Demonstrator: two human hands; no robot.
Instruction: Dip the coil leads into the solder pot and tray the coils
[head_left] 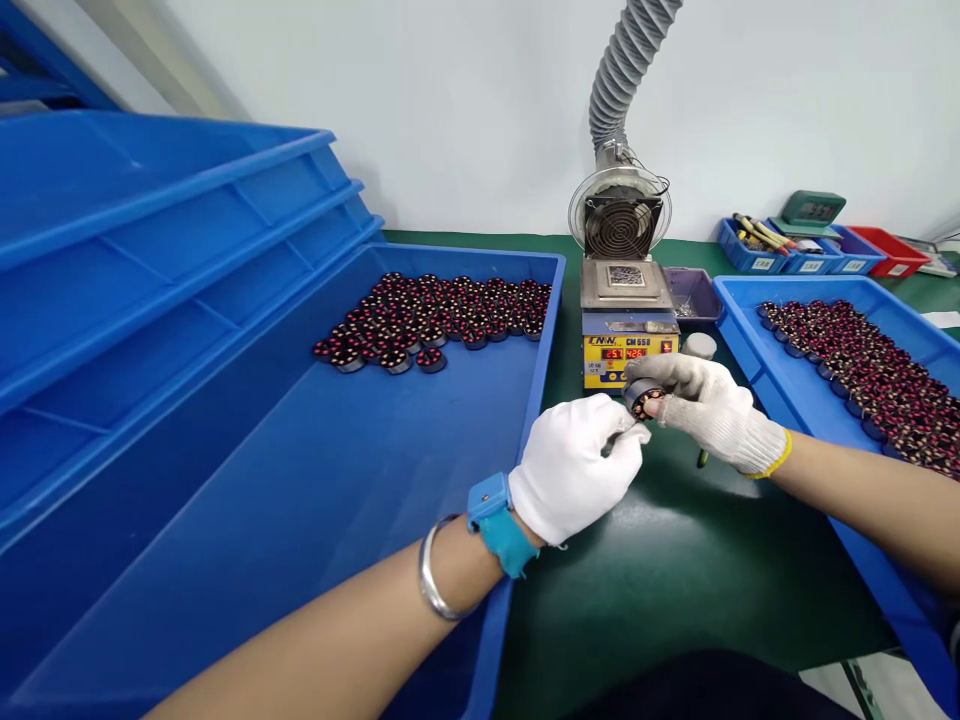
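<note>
At the far left, blue trays [172,235] stand stacked one on another. Next to them a wide blue tray [352,480] holds a cluster of dark round parts [450,312] with red and pale tops, gathered toward its far end. The left hand [576,465], white-gloved, reaches over this tray's right rim, a silver bangle [429,572] and a blue wrist strap [499,525] behind it. Its thumb and fingers bend together at the near edge of one round part [640,392]; whether they grip it I cannot tell. That part is up in front of a yellow-fronted heating unit [630,325], with a fan [621,228] and a ribbed grey duct [630,70] above. The right hand [705,410], also gloved, grasps the part between thumb and fingers, over the green bench [675,590]. Just beyond it stands a white-topped container [699,346]. Farther right, another blue tray [769,378] holds many similar parts; behind it sit small bins [757,262] and a green clock [814,208].
</note>
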